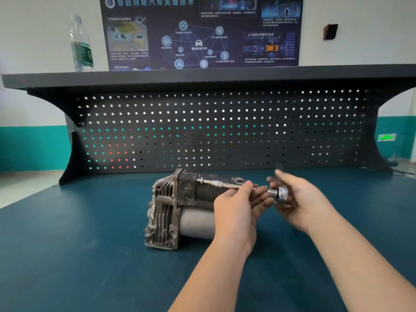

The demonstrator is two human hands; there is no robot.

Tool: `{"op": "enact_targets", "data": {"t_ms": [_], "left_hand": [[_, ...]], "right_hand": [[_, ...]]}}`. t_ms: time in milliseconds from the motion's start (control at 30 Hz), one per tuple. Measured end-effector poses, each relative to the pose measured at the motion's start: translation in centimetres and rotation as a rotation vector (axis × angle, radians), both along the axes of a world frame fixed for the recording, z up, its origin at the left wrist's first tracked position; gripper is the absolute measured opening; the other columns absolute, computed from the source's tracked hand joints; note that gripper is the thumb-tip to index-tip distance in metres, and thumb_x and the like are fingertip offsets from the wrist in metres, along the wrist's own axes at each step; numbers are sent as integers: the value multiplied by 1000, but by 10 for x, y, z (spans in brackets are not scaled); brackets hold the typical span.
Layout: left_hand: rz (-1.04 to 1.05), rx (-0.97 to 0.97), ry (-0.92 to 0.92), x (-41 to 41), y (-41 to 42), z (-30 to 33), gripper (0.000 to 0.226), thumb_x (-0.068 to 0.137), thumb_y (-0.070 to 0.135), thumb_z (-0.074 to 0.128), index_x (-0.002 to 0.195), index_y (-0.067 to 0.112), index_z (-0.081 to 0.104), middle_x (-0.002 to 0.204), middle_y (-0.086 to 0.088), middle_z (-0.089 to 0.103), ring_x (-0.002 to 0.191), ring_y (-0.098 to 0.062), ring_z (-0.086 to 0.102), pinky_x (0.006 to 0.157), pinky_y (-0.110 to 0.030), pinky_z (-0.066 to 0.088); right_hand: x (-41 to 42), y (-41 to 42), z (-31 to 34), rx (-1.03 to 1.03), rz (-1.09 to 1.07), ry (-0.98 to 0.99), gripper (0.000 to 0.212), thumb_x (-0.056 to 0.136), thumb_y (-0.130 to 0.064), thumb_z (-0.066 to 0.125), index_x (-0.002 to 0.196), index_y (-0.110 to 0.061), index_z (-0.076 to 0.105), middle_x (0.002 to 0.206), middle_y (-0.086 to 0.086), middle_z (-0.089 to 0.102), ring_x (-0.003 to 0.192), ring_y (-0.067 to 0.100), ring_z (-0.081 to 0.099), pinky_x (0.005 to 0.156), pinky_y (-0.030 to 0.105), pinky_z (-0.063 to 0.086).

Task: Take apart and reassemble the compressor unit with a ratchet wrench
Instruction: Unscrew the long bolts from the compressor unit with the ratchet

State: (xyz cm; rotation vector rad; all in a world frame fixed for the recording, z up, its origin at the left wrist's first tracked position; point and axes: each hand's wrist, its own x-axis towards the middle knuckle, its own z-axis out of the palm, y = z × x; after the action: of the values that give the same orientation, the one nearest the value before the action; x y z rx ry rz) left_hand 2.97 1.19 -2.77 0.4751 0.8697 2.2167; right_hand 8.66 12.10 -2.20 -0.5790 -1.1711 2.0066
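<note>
The grey compressor unit (173, 208) lies on its side on the blue-green bench top, its finned cast end facing left. A chrome ratchet wrench (280, 194) with a long extension bar (221, 184) runs horizontally to a bolt on the unit's upper dark housing. My left hand (238, 206) pinches the extension bar near its right end. My right hand (299, 199), blurred, is at the ratchet head with fingers loosely round it; the ratchet's handle is hidden behind that hand.
The bench top (90, 233) is backed by a black perforated panel (213, 131) under a dark shelf (202, 75). A plastic water bottle (81, 45) stands on the shelf at the left. A dark poster hangs on the wall behind.
</note>
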Motion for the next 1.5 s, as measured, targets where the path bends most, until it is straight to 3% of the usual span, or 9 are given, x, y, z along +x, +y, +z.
{"op": "enact_targets", "data": {"t_ms": [200,367,467,733,833,1033,1133,1300,1500], "left_hand": [[-4,-3,0,1,-1,0,16,92,5,55,79,-4,57,56,-9,66,47,-16,63,49,-21,52],[-1,-1,-16,1,0,1,14,94,0,49,81,-5,54,53,-10,65,45,-17,62,47,-21,53],[0,9,-22,1,1,0,13,94,0,49,83,-5,54,54,-11,65,45,-17,63,48,-22,53],[-7,26,-36,0,1,0,14,91,2,54,80,-5,58,57,-11,66,48,-18,64,50,-21,52],[8,11,-34,1,1,-1,14,93,2,53,82,-6,56,56,-10,66,47,-17,64,48,-21,52],[8,17,-49,2,1,0,13,93,-1,50,83,-6,54,54,-11,65,45,-17,63,47,-21,53],[10,14,-43,2,0,0,15,92,0,51,78,-4,55,54,-11,65,45,-17,62,48,-21,53],[11,4,-28,3,-1,1,18,90,8,60,76,-3,58,55,-8,64,47,-16,61,48,-20,52],[4,-2,-47,3,-1,1,16,94,3,51,80,-4,55,51,-8,64,43,-16,61,46,-20,52]], "right_hand": [[10,1,14,440,2,274,23,76,-39,62,81,-22,77,60,0,63,32,3,31,35,12,28],[3,0,-4,111,-7,-129,20,90,-27,59,78,-12,63,49,-4,58,30,3,37,31,11,20],[1,-3,-7,-60,72,-156,20,92,-21,54,74,-12,55,42,-4,50,25,2,31,28,10,18],[14,-4,16,750,-140,241,23,80,-42,61,88,-26,75,65,3,67,41,8,37,42,15,35],[12,-2,12,635,-150,158,21,86,-36,60,86,-21,75,61,4,65,36,8,37,39,14,33],[-1,-2,-6,95,-49,-173,20,92,-22,59,77,-9,58,40,0,52,26,3,30,30,10,20],[1,1,-2,205,-76,-53,24,91,-27,60,85,-5,68,47,1,56,27,3,29,31,10,24],[13,0,17,495,-12,237,21,76,-36,64,85,-22,77,59,5,64,27,3,28,38,12,34],[4,0,0,113,-27,-85,16,89,-21,62,81,-6,63,48,-2,57,26,2,27,30,11,25]]}}
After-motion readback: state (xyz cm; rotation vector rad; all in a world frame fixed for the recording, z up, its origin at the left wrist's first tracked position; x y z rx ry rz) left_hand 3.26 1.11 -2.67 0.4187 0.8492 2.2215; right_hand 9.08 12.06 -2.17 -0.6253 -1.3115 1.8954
